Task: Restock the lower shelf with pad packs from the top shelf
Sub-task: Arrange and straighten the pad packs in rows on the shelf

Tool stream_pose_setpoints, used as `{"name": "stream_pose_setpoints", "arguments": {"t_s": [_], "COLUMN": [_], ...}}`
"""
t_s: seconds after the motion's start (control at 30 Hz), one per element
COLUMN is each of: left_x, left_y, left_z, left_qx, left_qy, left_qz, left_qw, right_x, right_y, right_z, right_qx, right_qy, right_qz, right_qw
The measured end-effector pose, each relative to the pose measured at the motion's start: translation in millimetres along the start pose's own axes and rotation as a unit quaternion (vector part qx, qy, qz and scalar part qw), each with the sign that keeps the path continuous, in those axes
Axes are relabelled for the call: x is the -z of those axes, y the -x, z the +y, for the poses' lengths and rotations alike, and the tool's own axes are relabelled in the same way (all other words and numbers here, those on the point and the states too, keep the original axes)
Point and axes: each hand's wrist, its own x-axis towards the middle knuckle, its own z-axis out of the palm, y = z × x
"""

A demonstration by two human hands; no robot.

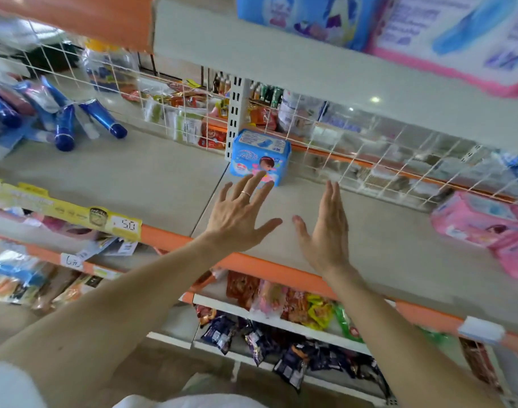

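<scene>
A blue pad pack (259, 156) stands upright at the back of the lower shelf (169, 184), against the white upright post. My left hand (241, 214) hovers just in front of it with fingers spread, fingertips overlapping the pack's lower edge. My right hand (328, 228) is beside it, flat and edge-on, holding nothing. On the top shelf (310, 63) lie a blue pad pack (307, 17) and a pink-edged pad pack (457, 39). Pink pad packs (484, 228) sit at the right of the lower shelf.
Blue tubes (66, 122) lie at the left of the shelf. A white wire grid (369, 160) backs the shelf. An orange shelf edge with a yellow price strip (75, 214) runs in front. Snack packets (281, 313) fill the shelves below.
</scene>
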Motion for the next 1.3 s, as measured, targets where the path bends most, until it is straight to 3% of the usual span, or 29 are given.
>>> {"name": "stream_pose_setpoints", "arguments": {"t_s": [0.17, 0.4, 0.6, 0.83, 1.3], "left_x": [3, -4, -1, 28, 55], "left_y": [20, 60, 103, 133, 171], "left_z": [63, 175, 232, 249, 216], "left_qx": [-0.006, -0.013, -0.05, -0.045, -0.087], "left_qy": [0.001, 0.01, -0.019, -0.029, 0.001], "left_qz": [-0.006, -0.024, -0.02, -0.026, 0.007], "left_qw": [1.0, 1.0, 0.998, 0.998, 0.996], "right_x": [54, 139, 179, 187, 214], "right_y": [44, 129, 176, 210, 227], "right_z": [42, 125, 150, 155, 106], "right_qx": [0.017, -0.038, -0.025, -0.002, -0.031], "right_qy": [0.024, 0.073, 0.068, 0.066, 0.053], "right_qz": [-0.015, -0.013, -0.043, -0.048, -0.031], "right_qw": [0.999, 0.997, 0.996, 0.997, 0.998]}}
